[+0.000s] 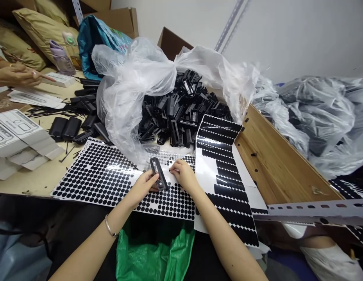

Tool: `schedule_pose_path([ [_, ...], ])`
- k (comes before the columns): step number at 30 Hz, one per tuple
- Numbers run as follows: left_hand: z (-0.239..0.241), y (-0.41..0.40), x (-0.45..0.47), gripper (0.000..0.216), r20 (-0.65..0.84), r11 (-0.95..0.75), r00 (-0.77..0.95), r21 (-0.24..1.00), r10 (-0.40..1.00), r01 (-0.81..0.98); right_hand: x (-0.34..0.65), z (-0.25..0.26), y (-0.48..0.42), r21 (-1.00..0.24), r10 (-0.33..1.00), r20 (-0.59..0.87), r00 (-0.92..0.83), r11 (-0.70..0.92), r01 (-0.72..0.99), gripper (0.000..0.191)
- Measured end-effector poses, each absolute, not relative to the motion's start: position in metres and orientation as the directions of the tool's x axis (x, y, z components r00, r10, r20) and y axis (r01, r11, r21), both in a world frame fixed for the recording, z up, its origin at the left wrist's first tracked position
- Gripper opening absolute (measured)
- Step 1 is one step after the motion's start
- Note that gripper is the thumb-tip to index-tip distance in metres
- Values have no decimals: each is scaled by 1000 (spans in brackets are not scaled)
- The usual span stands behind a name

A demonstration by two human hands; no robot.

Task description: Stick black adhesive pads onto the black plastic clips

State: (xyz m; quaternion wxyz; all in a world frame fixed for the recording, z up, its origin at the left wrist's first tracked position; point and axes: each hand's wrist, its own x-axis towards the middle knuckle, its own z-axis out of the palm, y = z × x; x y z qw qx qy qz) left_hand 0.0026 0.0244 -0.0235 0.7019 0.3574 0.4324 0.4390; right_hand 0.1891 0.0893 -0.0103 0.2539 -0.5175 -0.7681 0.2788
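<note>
My left hand (144, 186) grips a long black plastic part (159, 175) with an open slot, holding it tilted above a sheet of round black stickers (96, 175). Just to its right, my right hand (183, 175) is pinched, with a small dark dot at the fingertips that looks like one of the round stickers. Bare white backing shows in places on the dotted sheet, around and behind my hands. Right of it lies another sheet with rows of joined black stickers (231, 195), its far end curled up.
Behind my hands, a clear plastic bag (122, 101) spills a heap of black plastic parts (175, 113). Folded white boxes (20, 136) and black cases (65, 128) lie left. A co-worker's hands (18, 74) are at far left. A wooden board (287, 160) borders the right; a green bag (154, 253) hangs below.
</note>
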Motion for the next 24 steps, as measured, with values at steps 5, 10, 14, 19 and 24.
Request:
schedule_pose_path([
  [5,-24,28,6,30,-335,385,214,883,918,-267,191,1,85,-803,949,68,-308,235,548,13],
  [10,-24,29,8,30,-350,404,234,881,907,-246,184,16,63,-979,945,-24,-327,44,198,15],
  [14,-26,28,9,31,-330,386,241,889,913,-244,175,19,52,-988,947,-101,-305,-61,139,17],
  [19,-25,28,8,31,-327,388,253,887,911,-251,174,15,53,-991,958,-97,-268,-69,114,19],
  [24,-24,28,8,31,-328,388,253,889,910,-243,173,12,53,-994,961,-70,-269,-44,100,17],
])
